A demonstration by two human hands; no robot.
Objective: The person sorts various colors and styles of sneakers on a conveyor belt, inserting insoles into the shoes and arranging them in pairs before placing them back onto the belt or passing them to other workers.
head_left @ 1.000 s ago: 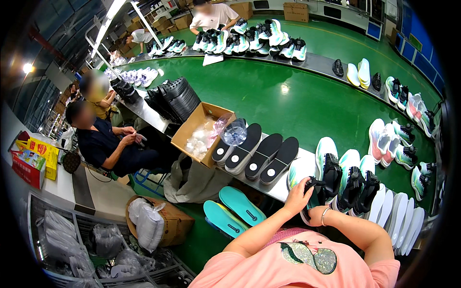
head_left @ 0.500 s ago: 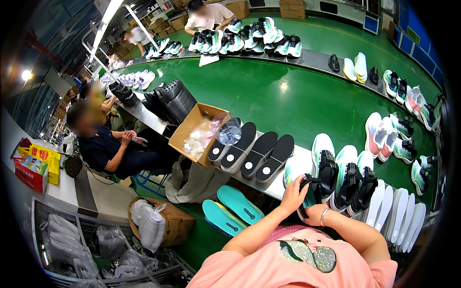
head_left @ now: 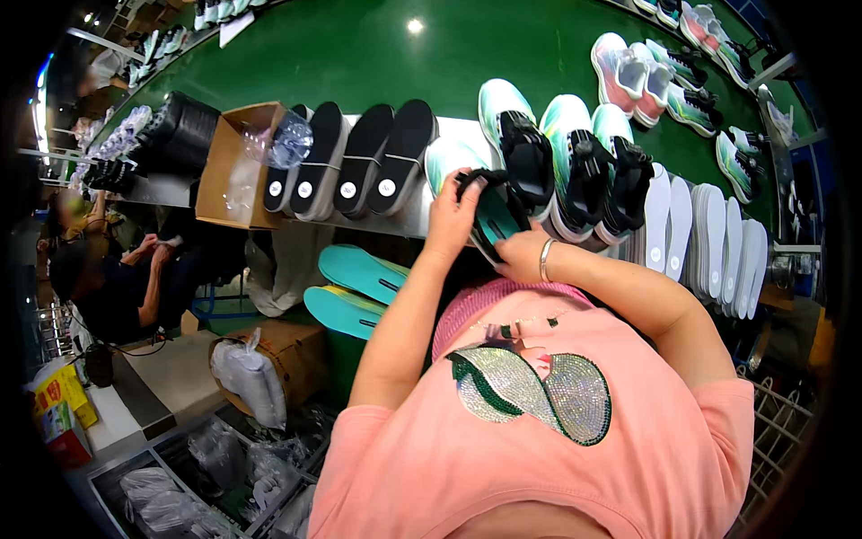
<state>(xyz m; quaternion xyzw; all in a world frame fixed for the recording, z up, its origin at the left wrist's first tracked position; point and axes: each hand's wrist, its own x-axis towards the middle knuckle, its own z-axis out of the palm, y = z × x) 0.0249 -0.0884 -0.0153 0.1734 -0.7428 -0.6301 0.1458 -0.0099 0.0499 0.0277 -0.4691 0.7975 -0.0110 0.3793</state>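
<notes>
Sneaker [head_left: 496, 177] points toe-away, long axis slanting left.

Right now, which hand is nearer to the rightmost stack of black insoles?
Left. The left hand holds the shoe just right of that black insole stack; the right hand is farther right, by the shoe's heel.

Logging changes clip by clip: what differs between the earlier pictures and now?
The camera view has tipped downward, so the work area appears higher and further left. No new grip or release shows: the left hand stays at the black tongue of the held shoe, the right hand at its heel. The black insoles and cardboard box kept their places.
</notes>
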